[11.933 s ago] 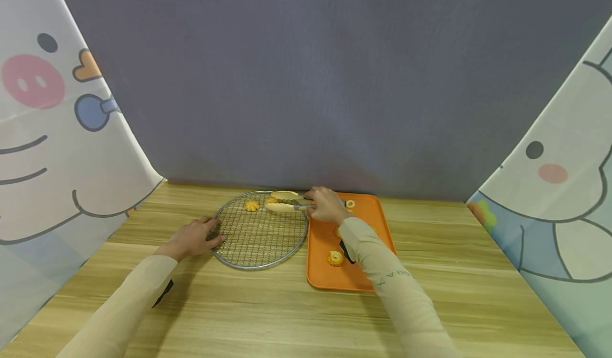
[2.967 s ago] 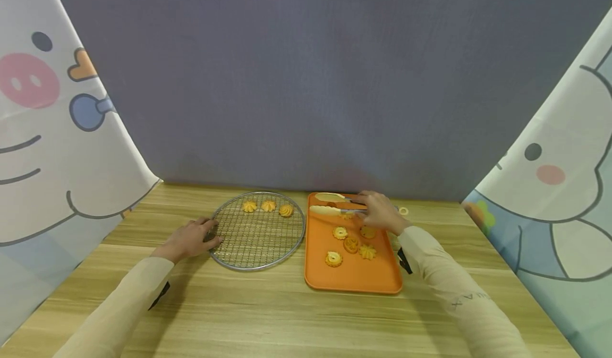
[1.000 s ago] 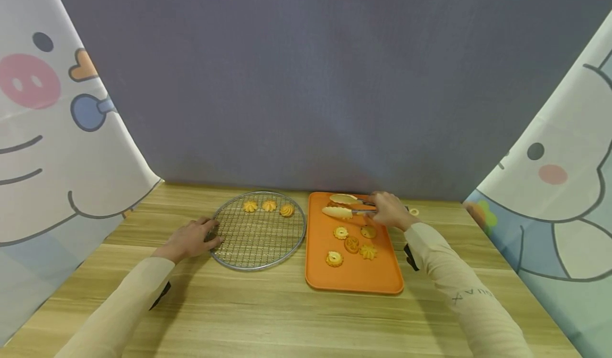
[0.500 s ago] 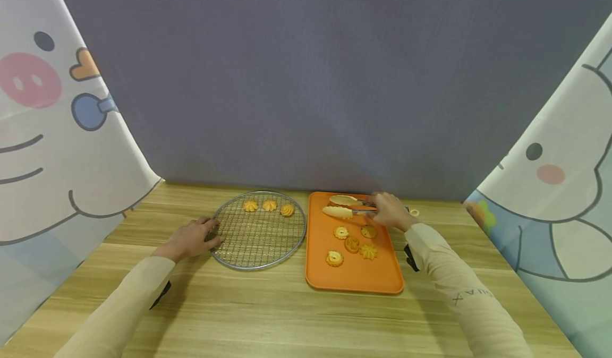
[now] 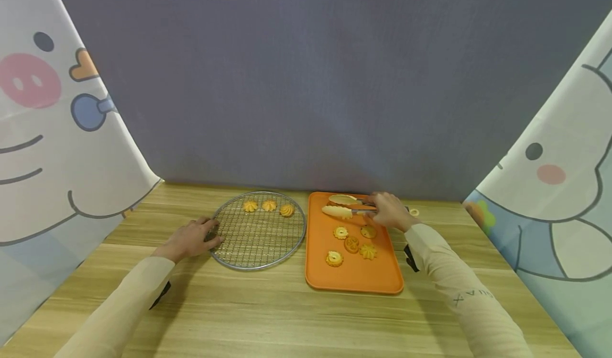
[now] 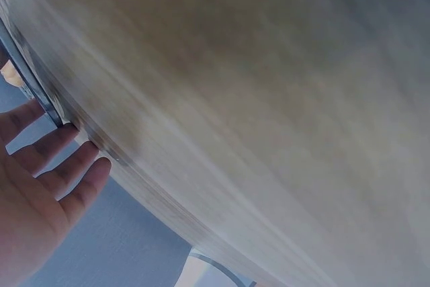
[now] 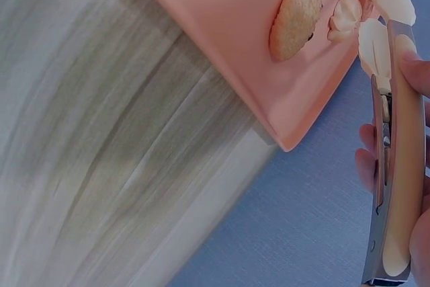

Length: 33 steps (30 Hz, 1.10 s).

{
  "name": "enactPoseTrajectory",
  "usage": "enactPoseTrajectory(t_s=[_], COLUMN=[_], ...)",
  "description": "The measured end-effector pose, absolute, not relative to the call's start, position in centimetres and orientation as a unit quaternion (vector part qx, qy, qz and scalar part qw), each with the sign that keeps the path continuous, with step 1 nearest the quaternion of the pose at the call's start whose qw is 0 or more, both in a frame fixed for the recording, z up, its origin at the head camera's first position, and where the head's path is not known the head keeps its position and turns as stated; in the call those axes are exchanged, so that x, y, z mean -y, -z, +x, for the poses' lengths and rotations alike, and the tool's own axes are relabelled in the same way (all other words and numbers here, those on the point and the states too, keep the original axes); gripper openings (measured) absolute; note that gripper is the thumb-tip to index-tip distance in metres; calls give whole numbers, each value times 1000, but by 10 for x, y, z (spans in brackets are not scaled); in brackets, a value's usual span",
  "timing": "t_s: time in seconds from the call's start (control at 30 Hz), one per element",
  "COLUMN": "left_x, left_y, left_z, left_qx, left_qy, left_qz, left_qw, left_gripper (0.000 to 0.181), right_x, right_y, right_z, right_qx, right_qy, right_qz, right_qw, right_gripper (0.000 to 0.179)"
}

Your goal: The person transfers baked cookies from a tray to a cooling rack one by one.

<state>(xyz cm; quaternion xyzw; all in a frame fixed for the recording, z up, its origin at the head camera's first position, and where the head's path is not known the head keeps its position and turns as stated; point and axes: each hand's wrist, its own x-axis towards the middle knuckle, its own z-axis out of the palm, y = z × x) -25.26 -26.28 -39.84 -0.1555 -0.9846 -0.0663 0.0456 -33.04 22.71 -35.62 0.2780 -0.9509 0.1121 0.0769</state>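
Observation:
My right hand [image 5: 388, 209] holds a pair of tongs [image 5: 338, 212] with cream-coloured heads above the far part of the orange tray [image 5: 354, 281]. The tongs' heads stand apart, and a brownish cookie shows partly between them; whether they touch it I cannot tell. In the right wrist view, fingers and thumb wrap the tongs' handles [image 7: 406, 166]. Several cookies lie on the tray, including a flower-shaped one [image 5: 368, 252] and a ring-topped one [image 5: 334, 258]. My left hand [image 5: 188, 238] rests at the left rim of a round wire rack [image 5: 258, 241], its fingers loosely extended.
Three piped cookies [image 5: 269, 205] sit in a row at the rack's far side. A grey-blue backdrop [image 5: 306, 82] rises behind the wooden table [image 5: 248, 315]. Printed cartoon panels [image 5: 550, 198] stand at both sides.
Since the oldest frame, my right hand has moved the tongs from the rack to the tray, and three cookies now show on the rack. Over the last second almost nothing moves.

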Motion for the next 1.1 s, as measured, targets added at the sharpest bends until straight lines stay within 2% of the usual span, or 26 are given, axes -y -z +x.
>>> enactPoseTrajectory(t_s=[0.67, 1.1], left_x=[263, 263], left_y=[399, 399], left_z=[-252, -252], left_qx=[985, 985], left_qy=[59, 60], left_qz=[-155, -153], left_qw=[48, 48], left_gripper=[56, 55], right_x=[-219, -200], right_y=[347, 346], right_z=[-327, -317], right_qx=[948, 933], right_qy=[-121, -108], right_qz=[281, 327], right_qw=[87, 105], right_gripper=[35, 36])
